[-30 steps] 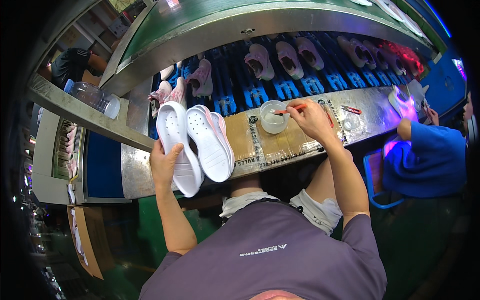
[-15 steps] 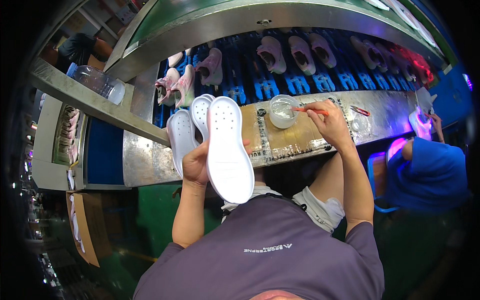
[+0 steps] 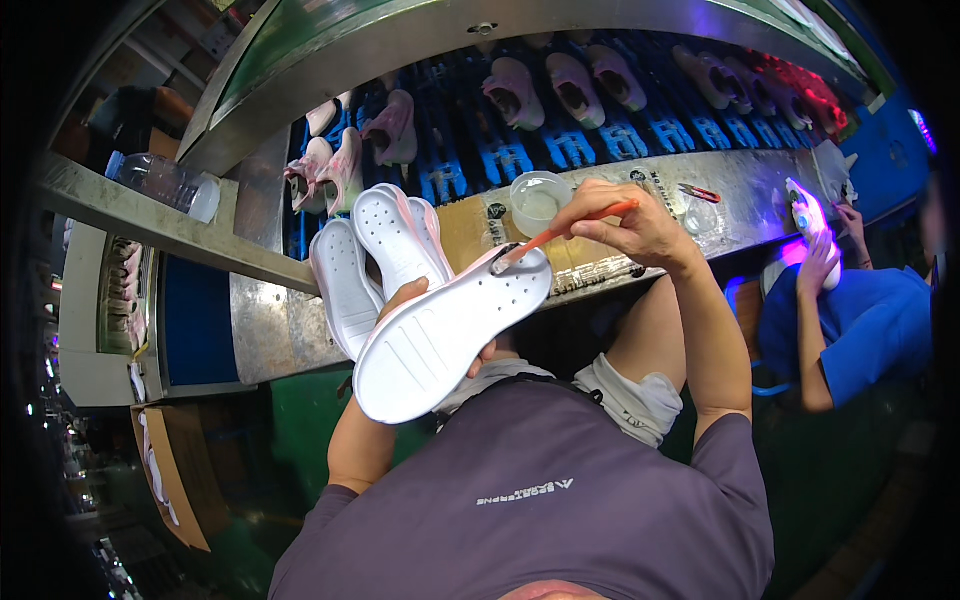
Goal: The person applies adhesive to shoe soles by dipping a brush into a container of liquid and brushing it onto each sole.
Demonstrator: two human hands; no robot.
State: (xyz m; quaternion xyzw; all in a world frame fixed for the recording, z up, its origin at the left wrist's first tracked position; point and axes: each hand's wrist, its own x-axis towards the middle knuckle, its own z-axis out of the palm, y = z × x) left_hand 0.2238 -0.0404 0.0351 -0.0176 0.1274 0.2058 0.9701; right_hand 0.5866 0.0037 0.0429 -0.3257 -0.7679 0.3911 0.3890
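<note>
A white shoe sole (image 3: 425, 350) lies tilted in my left hand (image 3: 405, 297), its inner face up and its end with small holes pointing to the upper right. My left fingers wrap round its edges. In my right hand (image 3: 630, 228) is an orange-handled brush (image 3: 575, 225), held in a closed grip. The brush's bristles touch the sole's rim at the holed end. Just beyond the brush stands a clear plastic tub (image 3: 528, 224) of clear liquid. More white soles (image 3: 345, 270) lean together on the metal bench (image 3: 270, 320), left of the sole I hold.
Pink shoes (image 3: 515, 95) sit along a blue rack conveyor (image 3: 440, 175) behind the bench. Red-handled thread snips (image 3: 699, 193) lie right of the tub. A metal beam (image 3: 180, 225) carrying a plastic bottle (image 3: 165, 182) crosses at left. A co-worker's hand (image 3: 818, 262) holds a lit shoe.
My right hand has brought the brush from the tub to the sole. My left hand has tilted the sole's holed end to the right. The co-worker has raised a shoe.
</note>
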